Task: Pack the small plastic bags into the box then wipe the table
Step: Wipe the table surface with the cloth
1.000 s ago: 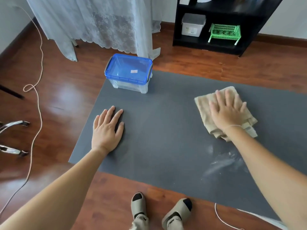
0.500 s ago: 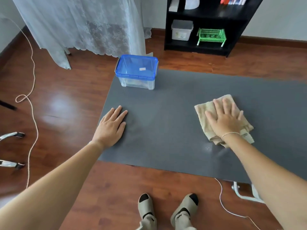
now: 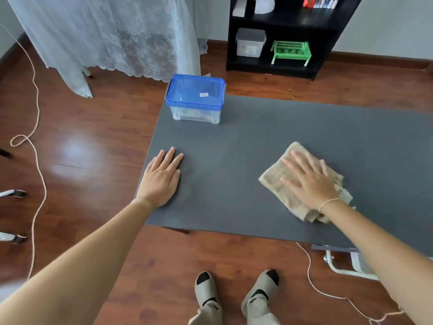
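The counter (image 3: 269, 141) has a dark grey top and stands on a reddish wooden floor (image 3: 93, 141). The box (image 3: 195, 99), clear plastic with a blue lid closed on it, sits at the far left corner of the counter. Contents show faintly through its wall but cannot be identified as the small plastic bags; no loose bags lie on the counter.

The left hand (image 3: 161, 179) rests flat, palm down, fingers together and extended, at the left edge of the counter, nearer the person than the box and apart from it. It holds nothing.

The right hand (image 3: 309, 179) lies flat, fingers spread, on a beige cloth (image 3: 276, 179) on the right part of the counter. It presses down on the cloth rather than clamping it; the fingers look blurred. A thin bracelet (image 3: 328, 202) circles that wrist.

The two hands are well apart.

On the floor behind the counter stands a black shelf (image 3: 328, 43) holding a green basket (image 3: 291, 51) and a lidded white bin (image 3: 250, 43).
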The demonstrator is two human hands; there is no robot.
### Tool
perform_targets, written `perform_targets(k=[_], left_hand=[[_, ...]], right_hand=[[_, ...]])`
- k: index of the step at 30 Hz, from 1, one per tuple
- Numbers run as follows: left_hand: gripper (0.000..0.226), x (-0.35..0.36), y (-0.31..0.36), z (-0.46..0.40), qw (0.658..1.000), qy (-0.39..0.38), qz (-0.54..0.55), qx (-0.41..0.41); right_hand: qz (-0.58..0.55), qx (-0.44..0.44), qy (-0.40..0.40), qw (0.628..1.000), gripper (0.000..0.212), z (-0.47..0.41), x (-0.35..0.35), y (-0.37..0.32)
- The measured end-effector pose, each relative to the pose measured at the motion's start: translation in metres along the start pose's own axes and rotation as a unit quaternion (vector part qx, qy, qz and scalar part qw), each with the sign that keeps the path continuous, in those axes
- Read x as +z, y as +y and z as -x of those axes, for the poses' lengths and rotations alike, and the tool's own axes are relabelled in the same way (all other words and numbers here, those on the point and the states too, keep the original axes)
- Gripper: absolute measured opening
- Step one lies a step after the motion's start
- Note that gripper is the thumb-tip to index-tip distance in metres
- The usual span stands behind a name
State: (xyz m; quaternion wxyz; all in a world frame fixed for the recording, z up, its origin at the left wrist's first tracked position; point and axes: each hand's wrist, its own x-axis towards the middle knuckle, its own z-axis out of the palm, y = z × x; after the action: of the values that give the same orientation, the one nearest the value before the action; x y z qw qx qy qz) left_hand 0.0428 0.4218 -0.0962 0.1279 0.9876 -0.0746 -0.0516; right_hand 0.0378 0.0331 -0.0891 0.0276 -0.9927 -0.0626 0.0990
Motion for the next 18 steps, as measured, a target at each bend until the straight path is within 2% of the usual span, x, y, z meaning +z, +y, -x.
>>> perform_targets(k=[2, 3, 4, 5, 6, 7, 9, 10, 12, 14, 16, 18], left_hand=[[0.047, 0.001, 0.001, 0.001, 1.0, 0.0, -0.01, 0.002], [0.047, 0.001, 0.001, 0.0, 1.0, -0.001, -0.013, 0.002], [0.047, 0.001, 0.001, 0.001, 1.0, -0.002, -0.013, 0.0], [0.047, 0.0, 0.002, 0.001, 1.0, -0.002, -0.01, -0.003], [0.047, 0.0, 0.004, 0.0, 1.0, -0.001, -0.003, -0.006], [0.046, -0.001, 0.008, 0.0, 1.0, 0.001, 0.008, -0.007], [0.045, -0.003, 0.022, -0.006, 1.0, 0.012, 0.027, 0.002], [0.045, -0.004, 0.031, -0.011, 0.999, 0.019, 0.037, 0.011], [0.045, -0.004, 0.049, -0.021, 0.998, 0.023, 0.054, 0.024], [0.045, 0.0, 0.07, -0.029, 0.997, 0.019, 0.066, 0.03], [0.046, 0.009, 0.089, -0.032, 0.997, 0.006, 0.069, 0.043], [0.046, 0.018, 0.106, -0.036, 0.996, -0.005, 0.061, 0.06]], right_hand=[[-0.052, 0.179, 0.013, 0.982, 0.061, -0.023, -0.008, 0.01], [-0.074, 0.233, 0.017, 0.97, 0.062, -0.034, -0.009, -0.006], [-0.089, 0.242, 0.017, 0.966, 0.062, -0.041, -0.008, -0.033], [-0.092, 0.206, 0.016, 0.974, 0.062, -0.044, -0.003, -0.064], [-0.08, 0.128, 0.017, 0.988, 0.062, -0.04, 0.005, -0.097], [-0.06, 0.021, 0.013, 0.998, 0.062, -0.026, 0.012, -0.129], [-0.002, -0.186, -0.004, 0.983, 0.061, 0.018, 0.024, -0.167], [0.01, -0.252, 0.006, 0.968, 0.061, 0.036, 0.027, -0.164], [0.023, -0.283, 0.004, 0.959, 0.058, 0.05, 0.021, -0.122], [0.02, -0.191, 0.024, 0.981, 0.058, 0.045, 0.017, -0.047], [-0.014, 0.017, 0.029, 0.999, 0.061, 0.028, 0.008, 0.04], [-0.091, 0.25, 0.03, 0.964, 0.061, 0.01, -0.006, 0.092]])
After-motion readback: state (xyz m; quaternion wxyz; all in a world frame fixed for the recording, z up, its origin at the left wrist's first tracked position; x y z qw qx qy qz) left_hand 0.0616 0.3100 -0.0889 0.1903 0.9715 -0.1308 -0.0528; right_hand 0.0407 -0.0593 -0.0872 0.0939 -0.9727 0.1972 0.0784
